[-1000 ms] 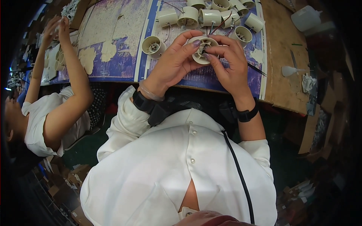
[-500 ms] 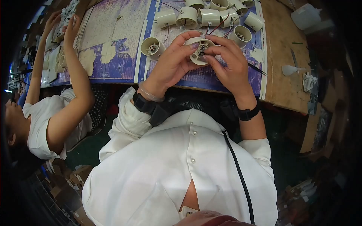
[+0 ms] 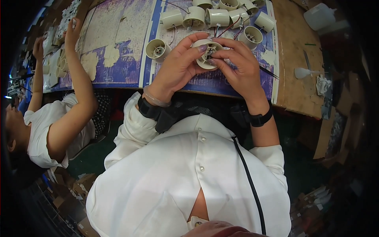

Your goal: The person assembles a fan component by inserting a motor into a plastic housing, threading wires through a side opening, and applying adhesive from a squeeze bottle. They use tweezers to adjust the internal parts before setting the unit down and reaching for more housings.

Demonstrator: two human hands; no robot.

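Observation:
Over the front part of the table, my left hand [image 3: 182, 57] grips a cream plastic cup-shaped housing [image 3: 203, 64] by its rim, its open end facing up at me. The thumb lies across the rim. Inside the housing some small metal and dark parts show. My right hand [image 3: 238, 63] reaches into the opening with thumb and forefinger pinched on a small dark part [image 3: 210, 56], too small to name. Its other fingers rest around the far side. To the left of my hands stands another such housing [image 3: 156, 50], and to the right a further one [image 3: 252, 37].
Several cream housings [image 3: 194, 17] with thin wires lie at the table's far side. A dark pointed tool [image 3: 269, 72] lies right of my right hand. Further right are a white bottle [image 3: 303, 73] and a crumpled cloth [image 3: 323, 85]. A co-worker [image 3: 59, 126] works at the left.
My hands stay almost in place on the housing, the right fingers shifting slightly inside it. The co-worker's hands have moved apart, one lower than before.

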